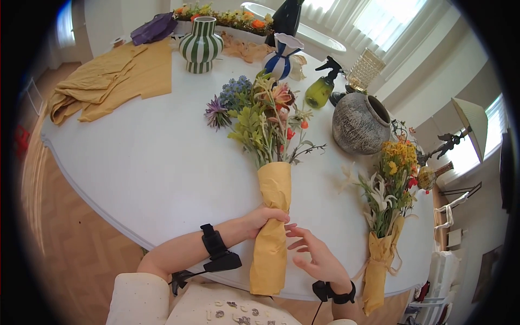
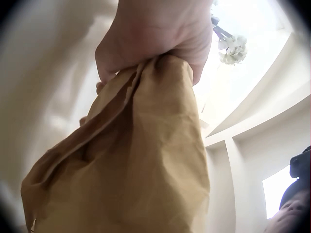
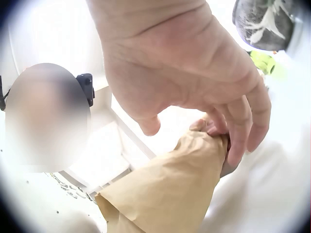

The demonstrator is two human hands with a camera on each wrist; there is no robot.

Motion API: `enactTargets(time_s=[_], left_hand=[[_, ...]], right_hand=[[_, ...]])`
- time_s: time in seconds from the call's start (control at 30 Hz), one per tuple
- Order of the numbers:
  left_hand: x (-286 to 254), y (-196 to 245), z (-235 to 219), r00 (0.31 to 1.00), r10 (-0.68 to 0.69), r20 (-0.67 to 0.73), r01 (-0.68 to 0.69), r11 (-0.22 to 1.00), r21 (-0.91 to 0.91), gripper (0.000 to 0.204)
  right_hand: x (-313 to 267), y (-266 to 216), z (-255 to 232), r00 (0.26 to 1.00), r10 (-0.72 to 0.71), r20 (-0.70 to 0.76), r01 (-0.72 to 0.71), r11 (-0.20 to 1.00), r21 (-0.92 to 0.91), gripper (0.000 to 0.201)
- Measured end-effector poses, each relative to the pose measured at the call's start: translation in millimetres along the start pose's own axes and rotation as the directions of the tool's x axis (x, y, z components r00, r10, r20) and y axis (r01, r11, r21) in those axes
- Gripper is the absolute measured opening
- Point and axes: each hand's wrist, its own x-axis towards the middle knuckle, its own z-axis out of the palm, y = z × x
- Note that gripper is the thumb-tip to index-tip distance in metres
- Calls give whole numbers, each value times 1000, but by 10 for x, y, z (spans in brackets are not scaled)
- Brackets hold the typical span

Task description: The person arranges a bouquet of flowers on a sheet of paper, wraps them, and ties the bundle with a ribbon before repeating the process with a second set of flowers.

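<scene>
A mixed flower bouquet (image 1: 265,116) stands out of a tan paper wrap (image 1: 269,260) near the table's front edge. The left hand (image 1: 264,219) grips the wrap around its narrow middle; in the left wrist view the left hand (image 2: 158,36) holds the gathered paper (image 2: 160,145) above its flared lower part. Just right of the wrap is the right hand (image 1: 317,257), its fingers loosely bent and spread. In the right wrist view the right hand (image 3: 184,73) hangs over the paper (image 3: 170,189), fingertips close to the left hand; whether they touch is unclear.
A second wrapped bouquet (image 1: 379,254) lies at the right. Behind stand a striped green vase (image 1: 201,46), a blue-white vase (image 1: 279,62), a green spray bottle (image 1: 319,91) and a grey pot (image 1: 357,123). Folded tan cloth or paper (image 1: 108,81) lies at the back left.
</scene>
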Motion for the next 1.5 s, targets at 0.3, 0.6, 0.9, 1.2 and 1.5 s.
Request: enactTargets(time_s=[0.3, 0.6, 0.9, 1.2, 1.5], left_hand=[[-43, 159, 35, 996, -77, -42, 73, 995, -71, 24], [-9, 130, -9, 999, -22, 35, 20, 997, 72, 14], [45, 157, -27, 999, -46, 11, 45, 997, 65, 14], [25, 163, 106, 1000, 1, -22, 2, 993, 119, 12], [-52, 114, 90, 978, 79, 192, -94, 993, 71, 16]], right_hand=[[-2049, 243, -1992, 364, -33, -931, 223, 973, 53, 28], [-2237, 1893, -2713, 142, 522, -841, -887, 444, 126, 51], [-1923, 1664, -2184, 357, 379, -854, -840, 530, -116, 34], [-2685, 1282, -3118, 467, 185, -864, -808, 487, -332, 24], [242, 203, -525, 919, 290, 266, -101, 826, -554, 17]])
